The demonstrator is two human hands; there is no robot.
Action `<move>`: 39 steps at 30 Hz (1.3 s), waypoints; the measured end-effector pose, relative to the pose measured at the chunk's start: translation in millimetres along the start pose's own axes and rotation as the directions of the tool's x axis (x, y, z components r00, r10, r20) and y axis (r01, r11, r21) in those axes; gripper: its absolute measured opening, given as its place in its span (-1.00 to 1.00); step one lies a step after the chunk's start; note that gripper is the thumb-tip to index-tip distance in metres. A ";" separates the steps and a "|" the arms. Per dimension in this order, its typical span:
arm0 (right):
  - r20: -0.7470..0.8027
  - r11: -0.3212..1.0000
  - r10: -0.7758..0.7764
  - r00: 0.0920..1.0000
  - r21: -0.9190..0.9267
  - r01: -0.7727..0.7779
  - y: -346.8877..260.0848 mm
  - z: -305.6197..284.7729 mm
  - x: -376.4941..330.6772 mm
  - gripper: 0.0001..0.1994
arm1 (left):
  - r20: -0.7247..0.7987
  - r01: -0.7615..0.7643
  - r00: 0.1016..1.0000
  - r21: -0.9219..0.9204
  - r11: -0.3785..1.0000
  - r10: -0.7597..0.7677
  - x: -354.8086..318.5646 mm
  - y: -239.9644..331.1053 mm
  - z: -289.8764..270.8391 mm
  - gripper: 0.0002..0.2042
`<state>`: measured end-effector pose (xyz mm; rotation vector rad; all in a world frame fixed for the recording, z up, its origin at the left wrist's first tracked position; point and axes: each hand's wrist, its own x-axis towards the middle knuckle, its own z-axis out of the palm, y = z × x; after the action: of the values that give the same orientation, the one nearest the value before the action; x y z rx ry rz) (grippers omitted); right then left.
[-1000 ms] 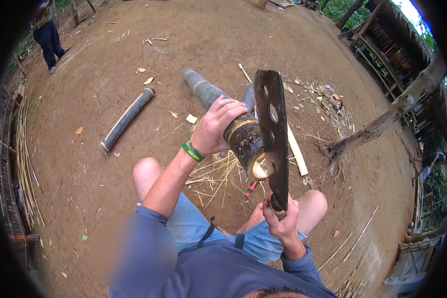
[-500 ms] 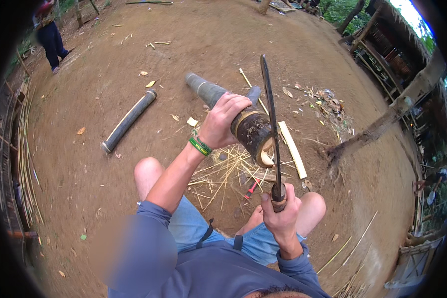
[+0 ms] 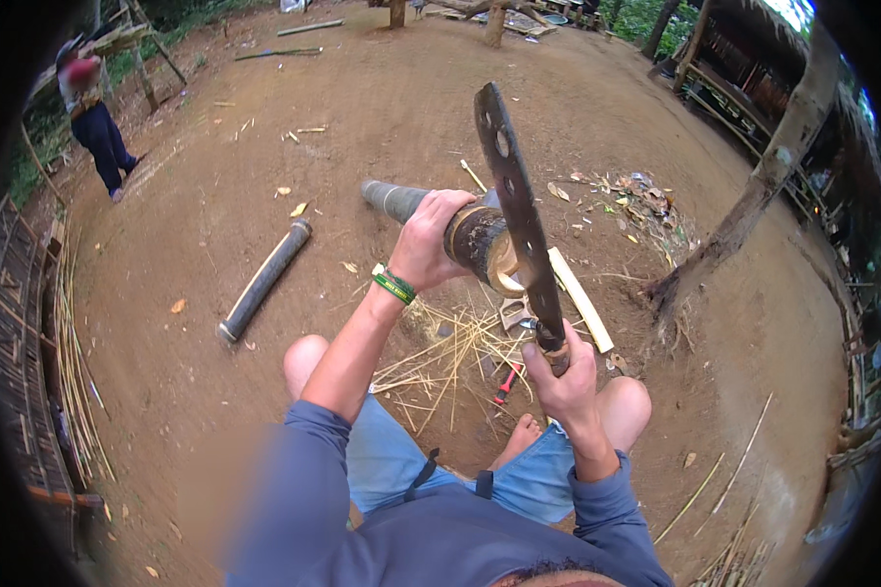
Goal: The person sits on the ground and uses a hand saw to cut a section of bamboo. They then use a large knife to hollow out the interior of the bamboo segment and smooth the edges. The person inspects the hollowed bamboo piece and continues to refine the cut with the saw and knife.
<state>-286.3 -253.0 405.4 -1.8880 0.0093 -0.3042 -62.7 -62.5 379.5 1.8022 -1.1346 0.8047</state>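
Observation:
My left hand (image 3: 429,240) is wrapped round a thick dark bamboo tube (image 3: 480,242), held out over the ground. Its near end shows a pale cut rim, and its greyish far part reaches away to the upper left. In my right hand (image 3: 564,377) is the handle of a machete. The machete's broad dark blade (image 3: 519,191), with several holes through it, points up and away, its flat face showing. The blade passes in front of the tube's cut end and hides part of it; whether they touch I cannot tell.
Thin bamboo strips (image 3: 445,347) lie scattered before my feet, with a red-and-black tool (image 3: 506,383) and a saw-like handle (image 3: 516,314) among them. A split bamboo piece (image 3: 581,301) lies right, another bamboo tube (image 3: 266,281) left. A person (image 3: 98,127) stands far left; a leaning post (image 3: 744,215) rises right.
The machete has turned from nearly edge-on to showing its flat, holed face, its tip moving up and left. The bamboo tube's cut end has shifted slightly up and left. My view has tilted up.

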 end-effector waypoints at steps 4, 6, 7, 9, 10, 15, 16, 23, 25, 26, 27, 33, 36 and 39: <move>0.031 0.997 -0.071 0.997 0.000 0.071 -4.5 -7.0 0.4 -0.71 | 0.001 0.015 1.000 0.020 1.000 -0.015 0.7 -4.9 1.1 -0.11; 0.065 0.995 -0.098 0.993 0.040 0.095 8.3 -7.1 -0.3 -0.67 | 0.004 0.006 1.000 0.009 1.000 -0.006 -1.7 -3.8 -1.2 -0.10; 0.080 0.992 -0.112 0.990 0.059 0.108 16.4 -5.0 -1.3 -0.65 | 0.005 0.001 1.000 0.003 1.000 -0.001 -1.5 -2.8 -3.7 -0.10; 0.128 0.908 -0.054 0.990 0.419 -0.004 30.5 0.5 -4.4 -0.64 | 0.016 -0.005 1.000 -0.007 1.000 0.005 -3.1 -5.5 -2.2 -0.15; 0.152 0.818 -0.010 0.988 0.570 -0.080 28.2 5.5 -9.4 -0.64 | 0.021 -0.004 1.000 -0.002 1.000 0.004 -7.0 -4.8 -4.1 -0.16; -0.015 0.918 -0.041 0.999 0.394 0.043 22.5 -5.3 -17.1 -0.72 | 0.020 0.044 0.999 0.022 0.999 -0.045 -8.6 -3.5 -14.6 -0.21; -0.054 0.922 -0.093 0.994 0.373 0.107 17.0 -5.1 -19.2 -0.73 | 0.040 0.061 0.997 0.010 0.998 -0.062 -9.9 -1.7 -16.2 -0.28; 0.057 0.987 -0.141 0.988 -0.066 0.145 -1.7 4.5 -2.5 -0.73 | 0.022 0.038 0.999 -0.007 0.999 -0.037 -7.9 0.8 -13.3 -0.26; 0.075 0.999 -0.025 0.997 0.030 0.023 14.2 12.7 2.4 -0.69 | 0.009 0.032 0.999 -0.017 0.999 -0.032 -10.4 -4.0 -10.0 -0.22; 0.090 0.990 0.003 0.996 0.139 -0.016 13.9 13.6 1.9 -0.69 | 0.005 0.023 1.000 -0.011 1.000 -0.023 -9.3 -5.4 -9.5 -0.22; 0.109 0.968 0.030 0.994 0.245 -0.057 14.0 14.4 0.3 -0.68 | 0.002 0.014 1.000 -0.005 1.000 -0.014 -8.2 -6.2 -9.1 -0.22; 0.071 0.988 -0.010 0.997 -0.150 0.020 7.0 -6.0 6.3 -0.69 | 0.017 0.001 1.000 0.008 1.000 -0.001 -9.0 3.6 -10.1 -0.28; 0.121 0.986 -0.036 0.992 -0.159 0.056 5.1 -9.5 6.2 -0.69 | 0.016 0.015 1.000 0.005 1.000 -0.015 -13.2 6.1 -14.7 -0.32; 0.265 0.998 0.049 0.963 -0.042 -0.040 -2.9 -18.3 13.8 -0.68 | 0.009 0.031 0.999 0.009 0.999 -0.031 -15.4 6.5 -16.5 -0.34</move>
<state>-277.3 -271.2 416.5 -1.9486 -0.1245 -0.0182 -75.9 -43.4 375.9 1.8275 -1.1082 0.7855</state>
